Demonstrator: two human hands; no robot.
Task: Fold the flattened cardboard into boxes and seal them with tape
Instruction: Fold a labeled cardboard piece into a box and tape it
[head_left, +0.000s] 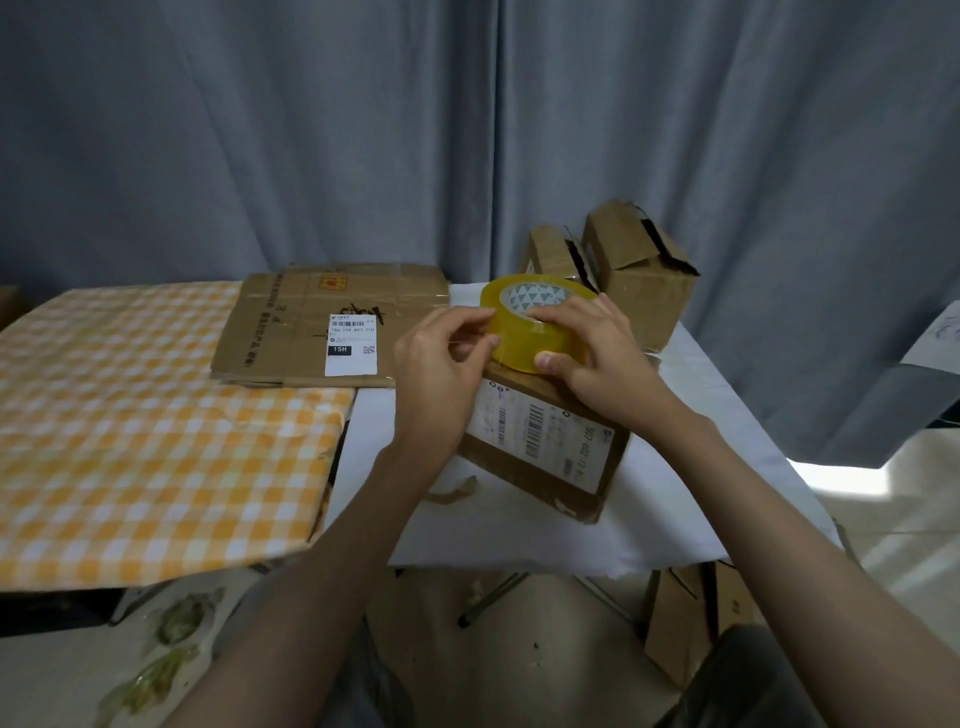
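The right hand (597, 353) gripped the tape roll (537, 322), fingers curled over its top rim and the thumb pressed against its near side. The left hand (441, 364) pinched at the roll's left edge, thumb and forefinger closed together on the yellow band, seemingly at the tape's loose end, though the end itself was too small to make out. The roll sat tilted on the far top edge of a box (545, 447), which lay at an angle on the white cloth (691, 499) of the right table. A white shipping label with barcodes covered much of the box's upper face.

Just left of the hands, a flattened cardboard (291, 332) lay flat, bearing its own white label and bridging the white cloth and the orange checked cloth (145, 441) of the left table. Behind the roll, two folded boxes (641, 275) stood side by side at the table's far edge, their top flaps partly raised. Below the right table's edge, more cardboard (685, 623) leaned upright on the floor. A grey curtain (467, 130) hung across the whole background.
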